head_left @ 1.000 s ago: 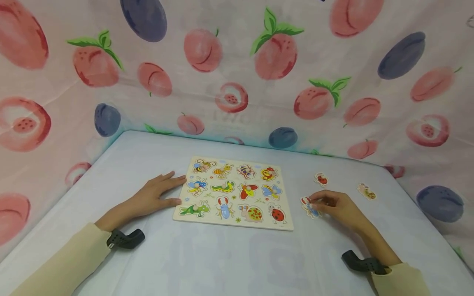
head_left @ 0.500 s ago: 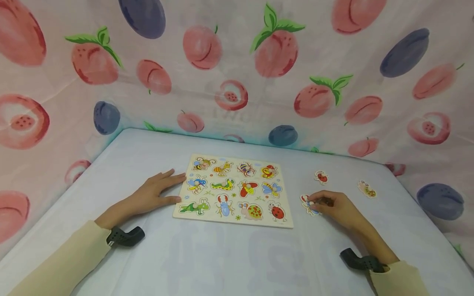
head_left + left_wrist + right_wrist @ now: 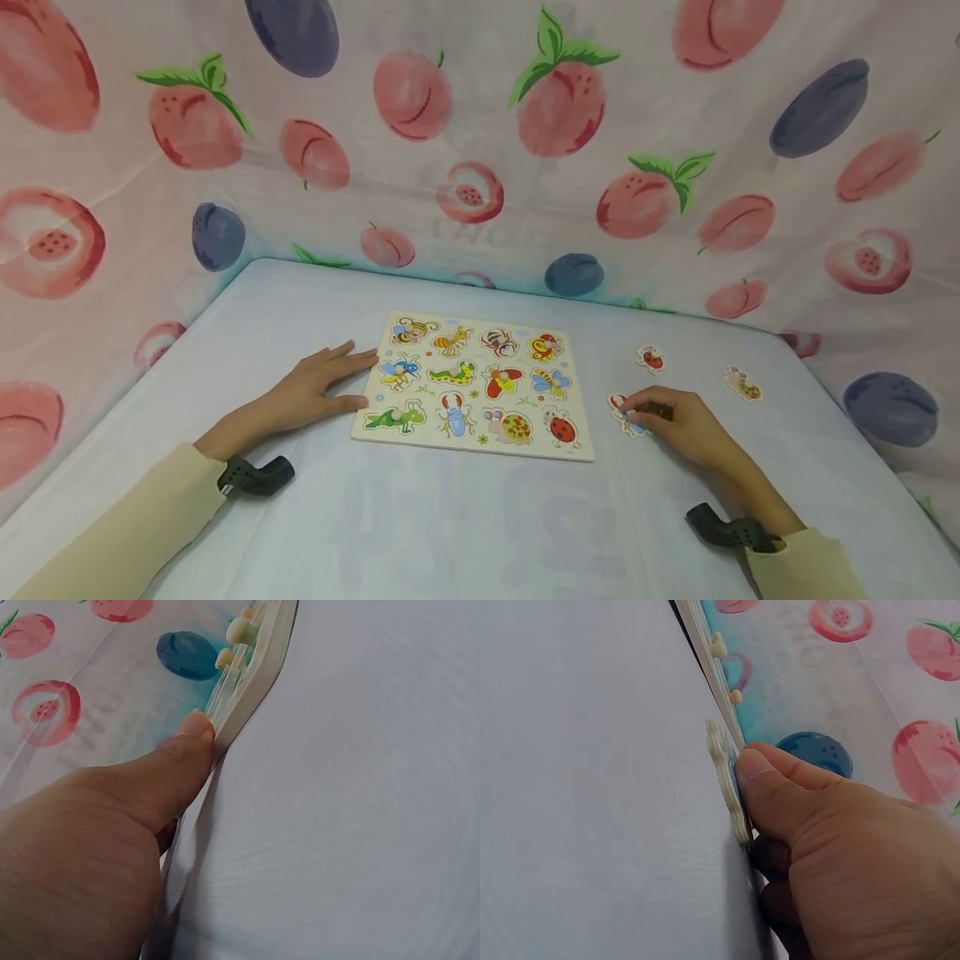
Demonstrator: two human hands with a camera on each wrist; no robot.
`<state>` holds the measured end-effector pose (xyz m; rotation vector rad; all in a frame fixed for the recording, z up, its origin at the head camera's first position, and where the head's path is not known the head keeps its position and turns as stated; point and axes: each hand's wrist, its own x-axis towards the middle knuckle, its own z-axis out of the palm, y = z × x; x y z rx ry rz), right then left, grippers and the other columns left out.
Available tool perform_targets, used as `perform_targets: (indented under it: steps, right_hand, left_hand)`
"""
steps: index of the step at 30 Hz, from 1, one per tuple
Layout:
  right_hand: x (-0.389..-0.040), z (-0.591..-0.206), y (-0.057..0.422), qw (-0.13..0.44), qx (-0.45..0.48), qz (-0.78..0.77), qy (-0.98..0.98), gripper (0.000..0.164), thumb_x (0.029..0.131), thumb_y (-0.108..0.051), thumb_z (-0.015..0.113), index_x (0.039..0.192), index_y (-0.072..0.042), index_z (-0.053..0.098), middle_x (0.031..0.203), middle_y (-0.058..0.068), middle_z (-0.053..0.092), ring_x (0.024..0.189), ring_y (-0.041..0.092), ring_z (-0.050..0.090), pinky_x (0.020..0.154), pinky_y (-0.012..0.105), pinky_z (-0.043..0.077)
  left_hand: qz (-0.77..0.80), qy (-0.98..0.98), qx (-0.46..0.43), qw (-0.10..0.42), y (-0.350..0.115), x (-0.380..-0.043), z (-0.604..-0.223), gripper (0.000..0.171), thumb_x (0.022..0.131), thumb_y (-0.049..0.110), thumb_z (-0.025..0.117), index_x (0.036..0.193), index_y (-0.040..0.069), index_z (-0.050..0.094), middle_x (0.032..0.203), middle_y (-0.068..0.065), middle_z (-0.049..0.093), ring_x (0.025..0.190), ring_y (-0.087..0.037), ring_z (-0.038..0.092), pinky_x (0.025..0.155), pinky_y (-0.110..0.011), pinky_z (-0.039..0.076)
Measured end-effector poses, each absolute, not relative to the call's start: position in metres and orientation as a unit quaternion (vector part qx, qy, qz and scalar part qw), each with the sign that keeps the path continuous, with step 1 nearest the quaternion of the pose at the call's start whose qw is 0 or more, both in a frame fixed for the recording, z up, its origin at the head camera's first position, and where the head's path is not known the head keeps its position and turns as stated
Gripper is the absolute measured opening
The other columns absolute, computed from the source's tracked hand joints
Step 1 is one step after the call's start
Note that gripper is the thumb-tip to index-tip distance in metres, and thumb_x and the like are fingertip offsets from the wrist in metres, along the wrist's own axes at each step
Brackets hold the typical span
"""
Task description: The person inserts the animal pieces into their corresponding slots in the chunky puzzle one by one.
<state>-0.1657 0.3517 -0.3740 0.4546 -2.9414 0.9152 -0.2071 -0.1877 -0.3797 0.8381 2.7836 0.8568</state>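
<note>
A wooden peg puzzle board (image 3: 480, 451) printed with insects lies on the table, most of its hollows filled with knobbed pieces. My left hand (image 3: 311, 392) rests at its left edge, fingers spread; in the left wrist view the thumb (image 3: 196, 729) touches the board's side. To the right of the board, my right hand (image 3: 684, 423) pinches a stag beetle puzzle piece (image 3: 617, 409) between thumb and fingers. The right wrist view shows that piece (image 3: 726, 780) edge-on, its knob hidden by the fingers. Whether it touches the table, I cannot tell.
Beyond the right hand lie a ladybug piece (image 3: 651, 359) and, farther right, a snail piece (image 3: 743, 383). The white-covered table (image 3: 465, 533) meets a fruit-printed cloth (image 3: 495, 108) at the back and sides. Both wrists carry black camera mounts (image 3: 258, 476).
</note>
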Motion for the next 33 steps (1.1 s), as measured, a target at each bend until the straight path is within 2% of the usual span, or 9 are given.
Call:
perform_targets:
  steps: [7,15,33]
  right_hand:
    - [-0.1665,-0.3746,0.3519,0.032,0.174,0.282,-0.943,0.019,0.087,-0.007,0.071,0.1,-0.02,0.07,0.087,-0.006,0.06,0.072,0.013,0.05,0.059,0.022,0.043]
    - [-0.1654,-0.3731,0.3507,0.04,0.189,0.283,-0.939,0.023,0.085,0.001,0.069,0.098,-0.018,0.071,0.093,-0.006,0.064,0.073,0.012,0.051,0.061,0.022,0.045]
    - [-0.166,-0.3714,0.3507,0.032,0.188,0.294,-0.937,0.022,0.087,0.0,0.067,0.099,-0.018,0.071,0.097,-0.004,0.065,0.08,0.012,0.054,0.067,0.022,0.047]
  left_hand:
    - [0.28,0.917,0.277,0.055,-0.1877,-0.2081,-0.3801,0.073,0.087,0.05,0.064,0.146,0.014,0.041,0.152,-0.003,0.035,0.143,-0.036,0.014,0.109,-0.062,0.009]
    - [0.279,0.919,0.274,0.057,-0.1879,-0.2087,-0.3813,0.073,0.087,0.051,0.063,0.147,0.015,0.041,0.152,-0.003,0.035,0.143,-0.036,0.014,0.109,-0.062,0.009]
    - [0.284,0.915,0.28,0.051,-0.1875,-0.208,-0.3813,0.073,0.087,0.05,0.064,0.146,0.013,0.042,0.151,-0.004,0.036,0.142,-0.038,0.015,0.108,-0.063,0.01]
